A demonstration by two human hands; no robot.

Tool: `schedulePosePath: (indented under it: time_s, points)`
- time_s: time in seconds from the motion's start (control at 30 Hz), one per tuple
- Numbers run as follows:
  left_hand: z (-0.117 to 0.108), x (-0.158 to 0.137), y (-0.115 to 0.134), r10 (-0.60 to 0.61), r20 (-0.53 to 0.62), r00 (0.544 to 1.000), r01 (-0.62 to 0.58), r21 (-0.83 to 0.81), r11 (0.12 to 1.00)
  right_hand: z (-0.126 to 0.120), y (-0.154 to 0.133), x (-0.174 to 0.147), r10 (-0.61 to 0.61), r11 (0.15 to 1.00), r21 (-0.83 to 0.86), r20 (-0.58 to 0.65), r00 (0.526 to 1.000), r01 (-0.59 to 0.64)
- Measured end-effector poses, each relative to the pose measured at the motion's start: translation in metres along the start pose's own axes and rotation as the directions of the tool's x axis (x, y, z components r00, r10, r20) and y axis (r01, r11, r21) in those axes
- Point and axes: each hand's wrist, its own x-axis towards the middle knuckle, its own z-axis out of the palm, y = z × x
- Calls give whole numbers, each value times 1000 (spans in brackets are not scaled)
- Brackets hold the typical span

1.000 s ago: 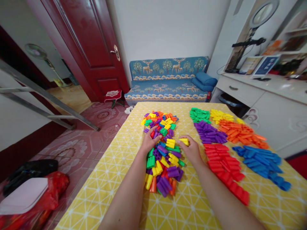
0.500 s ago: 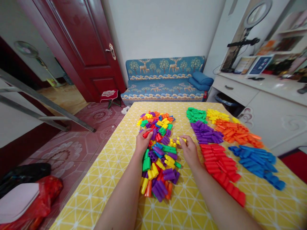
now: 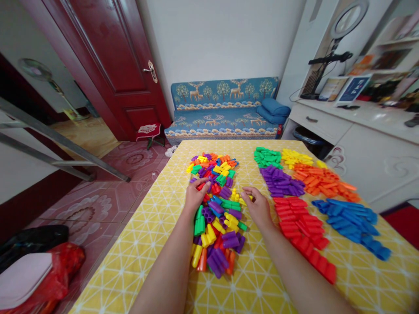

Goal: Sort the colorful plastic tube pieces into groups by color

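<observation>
A heap of mixed toy plastic tube blocks (image 3: 218,259) in several colours lies between my hands. At its left side, my left hand (image 3: 195,195) has thumb and fingers curled around a red tube block (image 3: 200,187), mostly covered by the fingers. My right hand (image 3: 259,207) hovers at the heap's right side with thumb and index finger apart. Just under and left of those fingertips lies a yellow tube block (image 3: 242,202), beside more yellow blocks (image 3: 234,195). Whether the right fingers touch it is hard to see.
To the right lie single-colour piles: green (image 3: 267,157), yellow (image 3: 296,158), purple (image 3: 281,181), orange (image 3: 324,181), red (image 3: 303,226) and blue (image 3: 352,224). A yellow patterned cloth (image 3: 147,261) covers the table. Beyond are a blue sofa (image 3: 222,117) and a white cabinet (image 3: 373,152).
My right hand's fingers have parted, and the yellow block they pinched is now lower, by the other yellow ones. My left hand has shifted only slightly at the red block.
</observation>
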Motion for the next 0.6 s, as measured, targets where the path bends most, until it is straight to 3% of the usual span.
schedulePosePath:
  time_s: [0.6]
  points:
    - [1, 1, 0, -14, 7, 1000, 14, -32, 999, 0, 1, 6, 14, 997, -76, 54, 998, -10]
